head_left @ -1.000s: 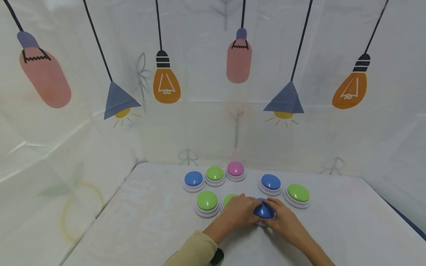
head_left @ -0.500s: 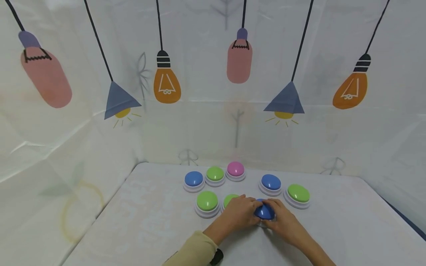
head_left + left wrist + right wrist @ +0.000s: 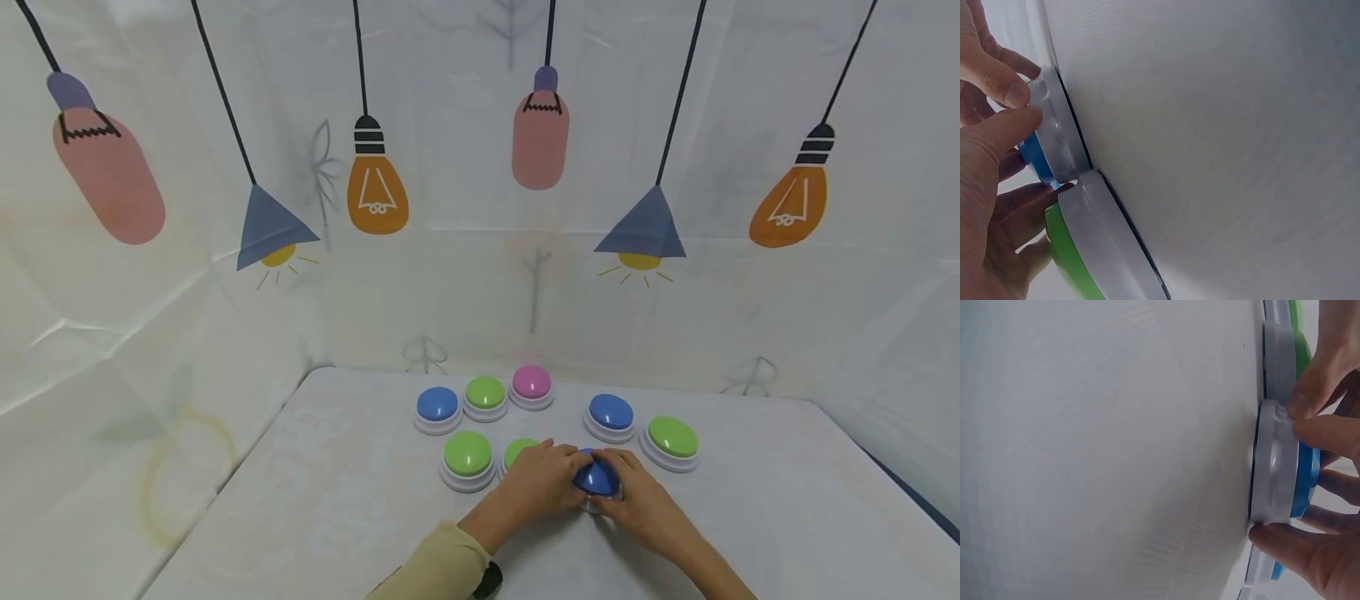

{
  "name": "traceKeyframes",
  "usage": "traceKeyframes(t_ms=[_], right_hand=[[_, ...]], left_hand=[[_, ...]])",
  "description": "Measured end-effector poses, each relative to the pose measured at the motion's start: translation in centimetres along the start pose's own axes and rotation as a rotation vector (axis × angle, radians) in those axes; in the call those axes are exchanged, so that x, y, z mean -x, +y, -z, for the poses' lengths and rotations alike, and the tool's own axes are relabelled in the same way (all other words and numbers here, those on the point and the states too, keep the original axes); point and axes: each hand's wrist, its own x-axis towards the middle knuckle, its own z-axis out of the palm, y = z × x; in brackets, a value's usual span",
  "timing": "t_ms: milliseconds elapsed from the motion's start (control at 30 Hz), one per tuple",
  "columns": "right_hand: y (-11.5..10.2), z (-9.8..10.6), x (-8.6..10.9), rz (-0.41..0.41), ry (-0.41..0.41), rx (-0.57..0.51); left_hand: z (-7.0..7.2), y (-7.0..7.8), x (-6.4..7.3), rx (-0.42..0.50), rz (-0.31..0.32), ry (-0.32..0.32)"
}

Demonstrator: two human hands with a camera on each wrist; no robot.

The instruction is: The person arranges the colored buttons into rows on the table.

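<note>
A round blue push button (image 3: 597,477) on a white base stands on the table between both hands. The left hand (image 3: 536,479) grips it from the left, its thumb at the base's near side. From the right, the right hand (image 3: 645,508) holds the same button, thumb tip close to the other thumb in the right wrist view. That view shows the white base (image 3: 1274,469) down on the table surface. Beside it a green button (image 3: 1069,256) sits base to base in the left wrist view; in the head view the left hand partly hides it.
Behind are a pink button (image 3: 531,382), a green button (image 3: 485,392) and two blue ones, left (image 3: 437,404) and right (image 3: 611,411). Other green buttons stand front left (image 3: 467,453) and right (image 3: 672,436). A white printed sheet (image 3: 465,283) hangs behind the white table (image 3: 337,500).
</note>
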Motion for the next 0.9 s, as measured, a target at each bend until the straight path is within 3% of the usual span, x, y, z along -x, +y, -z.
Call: traceKeyframes(t_ms=[333,600,900], right_hand=[[0.1,0.4,0.1,0.027,0.019,0.034],[0.8,0.8,-0.2,0.047,0.065,0.056],[1.4,3.1,-1.5,0.021,0.008,0.059]], left_hand=[[0.1,-0.1,0.0,-0.012,-0.004,0.003],[0.6,-0.2,-0.1,0.04,0.008,-0.05],[1.6,-0.9,-1.4,0.092,0.03,-0.067]])
